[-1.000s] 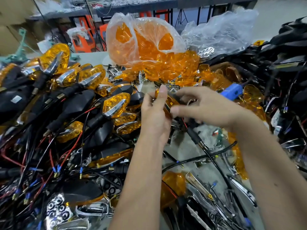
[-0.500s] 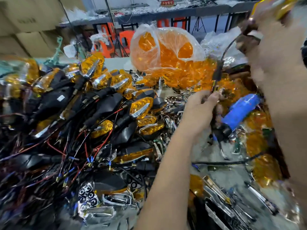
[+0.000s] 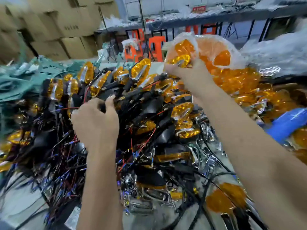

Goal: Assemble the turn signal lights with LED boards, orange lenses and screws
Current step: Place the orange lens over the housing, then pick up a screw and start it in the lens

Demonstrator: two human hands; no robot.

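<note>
Heavy motion blur across the whole view, edges worst. Right hand (image 3: 187, 72) is raised over the far side of the heap, fingers curled around an assembled turn signal light (image 3: 180, 60); its orange lens and a sliver of chrome trim show above the knuckles, the black body and stem are hidden in the palm. Left hand (image 3: 95, 120) sits on the pile of finished turn signals (image 3: 137, 97), fingers bent down into the black stems and wires; they seem to pinch something dark, but blur and the hand's own back hide what, so I cannot tell whether it actually grips anything.

The pile runs from centre to left: orange lenses, chrome trims, black housings, red and black leads with blue connectors (image 3: 66, 171), mostly smeared on the left. Behind the right hand, a clear plastic bag of loose orange lenses (image 3: 216, 52), partly covered by that hand, with more lenses spilled at its foot (image 3: 240, 80). A second clear bag (image 3: 279, 53) at the right, contents unreadable. A blue cylindrical object (image 3: 289, 125) is cut off by the right edge and partly behind the forearm; unclear what it is. Loose chrome trims (image 3: 206, 130) and small parts lie on the grey table (image 3: 157, 216) between the arms. One orange lens (image 3: 224, 200) lies near the bottom right. No screws or LED boards can be made out. Cardboard boxes (image 3: 66, 27) are stacked in the background, blurred.
</note>
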